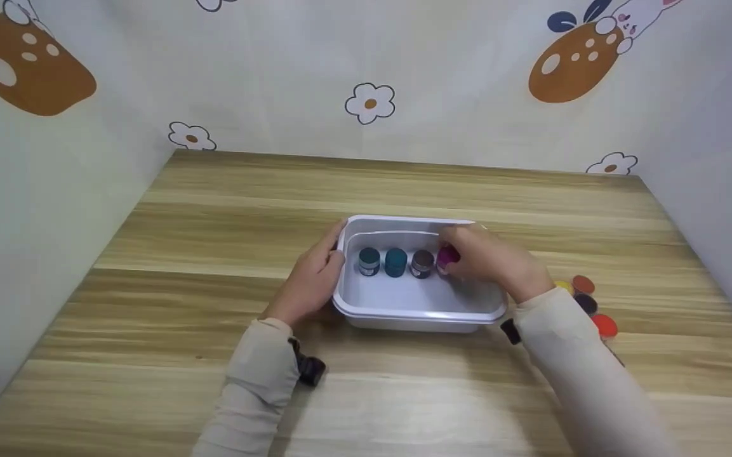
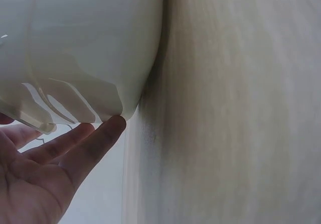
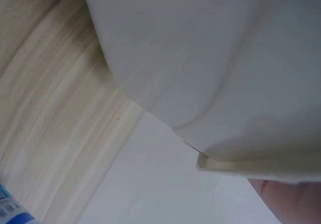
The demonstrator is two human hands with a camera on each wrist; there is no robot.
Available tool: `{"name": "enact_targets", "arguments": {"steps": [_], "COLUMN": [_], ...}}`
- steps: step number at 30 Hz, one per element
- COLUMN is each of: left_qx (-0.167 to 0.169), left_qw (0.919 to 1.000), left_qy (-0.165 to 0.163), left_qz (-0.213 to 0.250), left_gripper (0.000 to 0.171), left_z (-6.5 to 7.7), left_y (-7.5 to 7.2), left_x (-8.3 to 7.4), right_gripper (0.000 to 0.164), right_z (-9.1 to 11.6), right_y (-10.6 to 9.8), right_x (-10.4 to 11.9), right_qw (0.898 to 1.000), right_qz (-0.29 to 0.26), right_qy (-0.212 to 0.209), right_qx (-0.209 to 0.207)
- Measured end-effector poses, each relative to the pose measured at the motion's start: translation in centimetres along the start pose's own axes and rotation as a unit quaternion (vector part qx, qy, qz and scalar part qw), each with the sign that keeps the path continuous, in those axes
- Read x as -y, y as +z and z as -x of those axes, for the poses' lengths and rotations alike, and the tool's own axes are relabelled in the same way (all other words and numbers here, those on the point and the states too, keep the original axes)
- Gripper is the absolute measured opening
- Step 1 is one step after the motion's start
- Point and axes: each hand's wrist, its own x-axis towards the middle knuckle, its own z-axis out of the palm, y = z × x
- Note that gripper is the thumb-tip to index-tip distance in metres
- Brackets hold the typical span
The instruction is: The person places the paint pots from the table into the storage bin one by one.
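Note:
A white plastic tub (image 1: 419, 314) stands mid-table. Inside it is a row of small jars that look like paint jars: a dark green jar (image 1: 369, 261), a teal jar (image 1: 395, 262), a brown jar (image 1: 422, 263) and a magenta jar (image 1: 447, 258). My right hand (image 1: 489, 259) reaches over the tub's right side, its curled fingers gripping the magenta jar and partly covering it. At the left side, my left hand (image 1: 307, 279) holds the tub, thumb at the rim. In the left wrist view its fingers (image 2: 93, 146) lie against the outer wall.
To the right of the tub, partly behind the right sleeve, is a group of jars with coloured tops, among them a red one (image 1: 605, 325) and a black one (image 1: 586, 303). Patterned cloth walls (image 1: 277, 82) enclose the wooden table (image 1: 169, 254) at the back and sides.

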Motion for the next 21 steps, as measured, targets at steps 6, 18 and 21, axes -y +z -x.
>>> {"name": "enact_targets", "arguments": {"steps": [6,18,21], "left_qx": [0.005,0.008,0.007], "left_qw": [1.0000,0.9998,0.9999], "left_qy": [-0.001,-0.016,-0.013], "left_qz": [0.005,-0.004,-0.005], "left_gripper": [0.056,0.056,0.056], "left_z": [0.06,-0.04,-0.05], "left_y": [0.04,0.12,0.13], "left_x": [-0.08,-0.11,-0.07], "right_gripper": [0.023,0.025,0.026], "right_z": [-0.17,-0.06,-0.06], "right_y": [0.49,0.94,0.92], "right_x": [0.16,0.79,0.93], "right_qw": [1.000,0.998,0.997], "right_qz": [0.020,0.055,0.059], "right_qy": [-0.002,0.036,0.044], "right_qx": [-0.005,-0.001,0.000]}}
